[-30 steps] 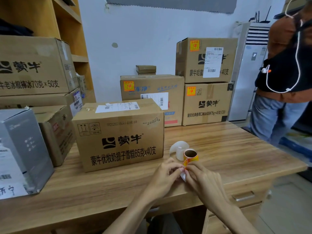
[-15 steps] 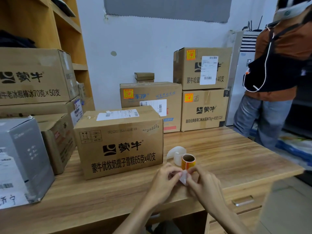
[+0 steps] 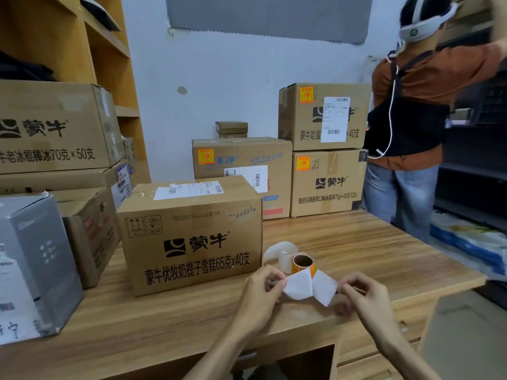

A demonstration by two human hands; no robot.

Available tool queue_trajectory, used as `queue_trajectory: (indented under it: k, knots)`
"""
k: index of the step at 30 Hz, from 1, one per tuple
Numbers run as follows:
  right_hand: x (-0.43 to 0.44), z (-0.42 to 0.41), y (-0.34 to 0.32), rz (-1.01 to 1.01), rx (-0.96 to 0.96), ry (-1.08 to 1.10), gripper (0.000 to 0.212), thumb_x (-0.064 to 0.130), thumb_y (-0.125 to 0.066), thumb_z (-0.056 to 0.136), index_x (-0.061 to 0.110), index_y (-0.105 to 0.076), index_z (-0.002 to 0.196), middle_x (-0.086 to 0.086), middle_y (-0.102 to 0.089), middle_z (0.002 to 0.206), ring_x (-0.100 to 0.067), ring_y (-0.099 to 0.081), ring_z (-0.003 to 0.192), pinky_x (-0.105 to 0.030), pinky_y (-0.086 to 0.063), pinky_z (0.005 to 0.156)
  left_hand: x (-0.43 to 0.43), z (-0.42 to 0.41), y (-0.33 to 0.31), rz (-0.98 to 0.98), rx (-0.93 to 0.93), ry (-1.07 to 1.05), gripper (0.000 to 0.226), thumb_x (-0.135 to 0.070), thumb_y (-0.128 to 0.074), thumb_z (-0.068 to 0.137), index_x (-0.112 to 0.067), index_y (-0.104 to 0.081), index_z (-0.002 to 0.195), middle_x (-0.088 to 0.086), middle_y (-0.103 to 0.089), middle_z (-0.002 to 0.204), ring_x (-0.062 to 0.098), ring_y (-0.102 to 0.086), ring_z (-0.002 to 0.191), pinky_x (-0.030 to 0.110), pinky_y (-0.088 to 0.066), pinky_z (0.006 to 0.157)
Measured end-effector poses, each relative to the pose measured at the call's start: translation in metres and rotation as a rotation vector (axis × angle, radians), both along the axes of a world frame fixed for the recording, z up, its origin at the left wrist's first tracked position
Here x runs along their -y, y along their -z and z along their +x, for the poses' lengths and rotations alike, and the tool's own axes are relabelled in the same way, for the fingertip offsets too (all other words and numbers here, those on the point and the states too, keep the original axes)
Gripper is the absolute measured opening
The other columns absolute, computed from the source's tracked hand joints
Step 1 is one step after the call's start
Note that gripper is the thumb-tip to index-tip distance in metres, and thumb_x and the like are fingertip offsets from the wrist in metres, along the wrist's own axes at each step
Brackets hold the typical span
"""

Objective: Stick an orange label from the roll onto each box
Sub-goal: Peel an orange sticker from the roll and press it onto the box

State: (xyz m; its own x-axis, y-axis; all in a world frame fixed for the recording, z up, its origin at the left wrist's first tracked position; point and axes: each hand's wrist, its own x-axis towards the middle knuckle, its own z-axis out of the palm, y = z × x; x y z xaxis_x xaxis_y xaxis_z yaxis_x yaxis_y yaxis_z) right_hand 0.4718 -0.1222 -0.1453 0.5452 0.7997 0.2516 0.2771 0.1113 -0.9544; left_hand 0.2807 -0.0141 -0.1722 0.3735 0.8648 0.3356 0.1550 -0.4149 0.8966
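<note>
Here left hand (image 3: 260, 294) and right hand (image 3: 366, 297) pinch backing (image 3: 307, 287).

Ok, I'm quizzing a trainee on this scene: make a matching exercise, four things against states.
Things: 1 label roll; 2 white strip; 3 nearest carton; 4 top stacked carton.
States: A orange label stuck on its front; B on the table, right of the nearest carton; C pinched by left hand and right hand; D no orange label visible.
Pairs: 1-B; 2-C; 3-D; 4-A.
</note>
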Motion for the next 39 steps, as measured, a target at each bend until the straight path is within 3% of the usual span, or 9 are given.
queue_trajectory:
  k: [4, 10, 14, 19, 22, 27, 30, 34, 39]
  knots:
    - [0.010, 0.013, -0.007, 0.033, 0.029, 0.094, 0.014, -0.008, -0.059, 0.085, -0.007, -0.056, 0.071, -0.005, -0.051, 0.049, -0.020, -0.046, 0.043, -0.031, -0.042, 0.051, 0.000, 0.000, -0.002, 0.018, -0.023, -0.033, 0.013, -0.019, -0.067, 0.093, -0.029, -0.070, 0.085, -0.011, -0.065, 0.091, 0.016, -0.063, 0.079, 0.038, -0.056, 0.071]
    - [0.010, -0.001, -0.030, 0.103, 0.132, 0.104, 0.016, 0.003, -0.067, 0.086, 0.010, -0.062, 0.072, 0.009, -0.053, 0.047, -0.017, -0.048, 0.047, -0.034, -0.051, 0.044, 0.010, -0.007, -0.021, 0.219, -0.044, -0.181, 0.009, -0.026, -0.073, 0.089, -0.031, -0.074, 0.096, -0.014, -0.061, 0.101, 0.007, -0.057, 0.086, 0.015, -0.041, 0.068]
    - [-0.004, -0.029, -0.038, 0.165, 0.422, 0.174, 0.022, 0.012, -0.074, 0.081, 0.025, -0.058, 0.072, 0.012, -0.057, 0.060, -0.015, -0.052, 0.049, -0.041, -0.048, 0.055, 0.019, -0.014, -0.057, 0.192, 0.042, -0.209, 0.011, -0.027, -0.074, 0.089, -0.025, -0.075, 0.077, -0.010, -0.062, 0.084, 0.007, -0.057, 0.075, 0.018, -0.041, 0.066]
    - [-0.021, -0.081, -0.045, 0.342, 0.790, 0.193, 0.015, 0.024, -0.066, 0.088, 0.026, -0.053, 0.082, 0.009, -0.054, 0.084, -0.005, -0.058, 0.060, -0.034, -0.042, 0.044, 0.037, -0.028, -0.096, 0.068, 0.157, -0.204, 0.014, -0.034, -0.076, 0.087, -0.038, -0.080, 0.074, -0.004, -0.071, 0.083, 0.003, -0.062, 0.076, 0.018, -0.047, 0.071]
    - [-0.031, -0.106, -0.050, 0.467, 1.000, 0.281, 0.012, 0.025, -0.063, 0.085, 0.017, -0.057, 0.078, 0.002, -0.054, 0.079, -0.022, -0.056, 0.053, -0.032, -0.037, 0.038, 0.041, -0.045, -0.109, -0.021, 0.248, -0.254, 0.014, -0.033, -0.077, 0.086, -0.023, -0.082, 0.077, -0.003, -0.076, 0.081, 0.004, -0.068, 0.079, 0.019, -0.049, 0.075]
    - [-0.043, -0.138, -0.059, 0.664, 1.181, 0.407, 0.020, 0.015, -0.055, 0.087, 0.012, -0.057, 0.068, -0.003, -0.054, 0.072, -0.021, -0.044, 0.058, -0.035, -0.038, 0.042, 0.044, -0.073, -0.125, -0.124, 0.246, -0.336, 0.019, -0.020, -0.075, 0.085, -0.020, -0.079, 0.067, -0.010, -0.075, 0.072, -0.004, -0.064, 0.069, 0.015, -0.044, 0.066]
    - [-0.045, -0.148, -0.064, 0.685, 1.174, 0.316, 0.022, 0.021, -0.054, 0.092, 0.014, -0.062, 0.073, 0.000, -0.059, 0.078, -0.020, -0.050, 0.057, -0.032, -0.038, 0.046, 0.042, -0.092, -0.132, -0.113, 0.209, -0.377, 0.021, -0.018, -0.073, 0.083, -0.020, -0.077, 0.063, -0.015, -0.066, 0.058, -0.005, -0.050, 0.050, 0.018, -0.037, 0.053]
    - [-0.040, -0.151, -0.073, 0.678, 1.076, 0.117, 0.021, 0.029, -0.052, 0.093, 0.018, -0.065, 0.081, 0.008, -0.060, 0.081, -0.013, -0.047, 0.061, -0.021, -0.029, 0.051, 0.033, -0.126, -0.140, -0.014, 0.141, -0.415, 0.012, -0.026, -0.075, 0.086, -0.020, -0.080, 0.077, -0.018, -0.066, 0.062, -0.006, -0.051, 0.055, 0.020, -0.038, 0.055]
    - [-0.058, -0.156, -0.085, 0.402, 0.458, -0.236, 0.014, 0.036, -0.065, 0.092, 0.029, -0.066, 0.080, 0.014, -0.064, 0.081, -0.009, -0.060, 0.074, -0.027, -0.046, 0.062, 0.030, -0.166, -0.142, 0.059, 0.068, -0.267, 0.008, -0.017, -0.073, 0.091, -0.012, -0.078, 0.087, -0.008, -0.066, 0.073, -0.005, -0.049, 0.055, 0.008, -0.037, 0.051]
